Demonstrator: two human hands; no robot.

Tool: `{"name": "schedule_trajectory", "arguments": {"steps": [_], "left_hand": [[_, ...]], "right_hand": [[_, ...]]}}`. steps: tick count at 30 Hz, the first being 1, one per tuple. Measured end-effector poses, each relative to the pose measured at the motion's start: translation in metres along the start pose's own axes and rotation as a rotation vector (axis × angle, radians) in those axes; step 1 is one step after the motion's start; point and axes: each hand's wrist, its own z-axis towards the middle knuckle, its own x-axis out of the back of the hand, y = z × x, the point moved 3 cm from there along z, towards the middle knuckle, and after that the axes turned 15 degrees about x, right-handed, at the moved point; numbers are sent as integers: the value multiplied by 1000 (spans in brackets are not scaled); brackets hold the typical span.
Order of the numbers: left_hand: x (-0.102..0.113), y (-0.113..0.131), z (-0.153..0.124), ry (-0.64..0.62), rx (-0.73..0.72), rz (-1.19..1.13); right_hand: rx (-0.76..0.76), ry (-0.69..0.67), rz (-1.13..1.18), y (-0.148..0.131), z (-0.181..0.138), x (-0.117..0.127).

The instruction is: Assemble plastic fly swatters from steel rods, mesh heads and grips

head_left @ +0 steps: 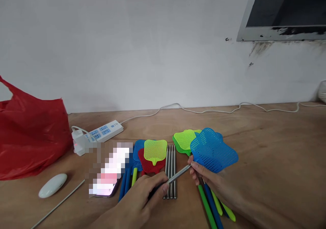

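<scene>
My left hand (144, 195) is closed round the dark grip of a fly swatter, and its metal rod (179, 174) slants up to the right. At the rod's far end my right hand (205, 173) pinches the neck of a blue mesh swatter head (214, 151). The fingers hide the exact joint. Under and behind that head lie yellow-green (187, 139) and other mesh heads. Several bare metal rods (170, 174) lie side by side between my hands. Left of them are loose yellow (155, 149), red and blue heads, with blue grips (124, 183) and a yellow one (134, 176).
Swatters with green (206, 205), blue and yellow handles lie below my right hand. At left are a lit phone (112, 171), a white oval object (53, 185), a power strip (104, 132) and a red plastic bag (33, 134). A white cable runs along the wall.
</scene>
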Motion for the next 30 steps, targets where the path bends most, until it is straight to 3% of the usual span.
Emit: {"name": "schedule_trajectory", "arguments": {"steps": [5, 7, 9, 15, 19, 24, 26, 30], "left_hand": [[11, -14, -14, 204, -15, 41], [19, -23, -24, 211, 11, 40], [30, -33, -34, 253, 78, 19], [43, -45, -50, 186, 137, 71], [39, -40, -49, 196, 150, 68], [29, -32, -36, 263, 132, 22], [22, -31, -28, 232, 121, 26], [10, -27, -12, 103, 37, 49]], "right_hand": [[-11, 210, 58, -12, 13, 18], [45, 303, 90, -18, 19, 25], [25, 283, 132, -19, 23, 24], [-17, 193, 211, -15, 17, 9], [-47, 218, 250, -15, 18, 12], [26, 242, 177, -16, 23, 21], [62, 189, 137, -13, 21, 17], [69, -42, 61, -2, 9, -2]]}}
